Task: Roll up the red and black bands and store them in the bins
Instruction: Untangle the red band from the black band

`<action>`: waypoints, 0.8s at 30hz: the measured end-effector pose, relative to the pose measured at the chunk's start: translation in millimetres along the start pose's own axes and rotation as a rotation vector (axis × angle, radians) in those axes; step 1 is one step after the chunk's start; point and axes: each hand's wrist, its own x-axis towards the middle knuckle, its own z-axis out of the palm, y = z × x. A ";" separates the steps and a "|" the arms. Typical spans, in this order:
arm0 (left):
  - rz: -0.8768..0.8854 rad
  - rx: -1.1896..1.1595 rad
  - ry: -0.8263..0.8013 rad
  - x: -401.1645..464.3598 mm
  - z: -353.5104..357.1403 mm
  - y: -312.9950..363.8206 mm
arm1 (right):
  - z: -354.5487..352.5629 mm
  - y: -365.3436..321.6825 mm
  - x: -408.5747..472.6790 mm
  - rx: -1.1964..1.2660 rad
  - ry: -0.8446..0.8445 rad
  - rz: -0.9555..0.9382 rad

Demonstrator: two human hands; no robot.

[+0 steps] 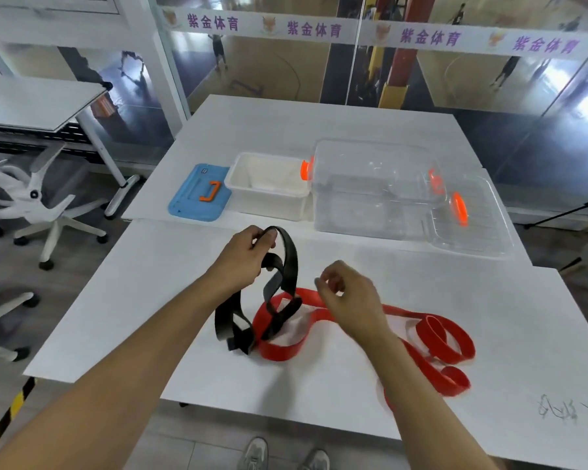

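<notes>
My left hand [243, 257] is shut on the top of a black band [287, 262] and holds it up over the white table [143, 300]. The black band's lower loops hang down and rest tangled on the table. A red band [431, 337] lies in loose loops on the table, partly under the black one and under my right forearm. My right hand [348, 293] hovers just right of the black band with its fingers curled and nothing visibly in them. A white bin [269, 201] and a clear bin [364, 212] stand open at the back.
A blue lid [201, 195] with an orange handle lies left of the white bin. A clear lid [479, 225] with an orange handle leans against the clear bin's right side. White office chairs [38, 201] stand left of the table. A glass wall runs behind.
</notes>
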 end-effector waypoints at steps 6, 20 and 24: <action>-0.096 -0.200 0.000 -0.1 -6.8 -1.2 | 80.4 25.3 -23.9 -0.153 -0.422 0.018; -0.030 -0.497 0.292 10.2 -49.7 -0.4 | 129.9 120.3 -71.1 -0.747 -0.687 0.130; 0.098 -0.375 0.426 17.8 -74.4 17.9 | 104.2 129.3 -77.2 -0.692 -0.641 0.129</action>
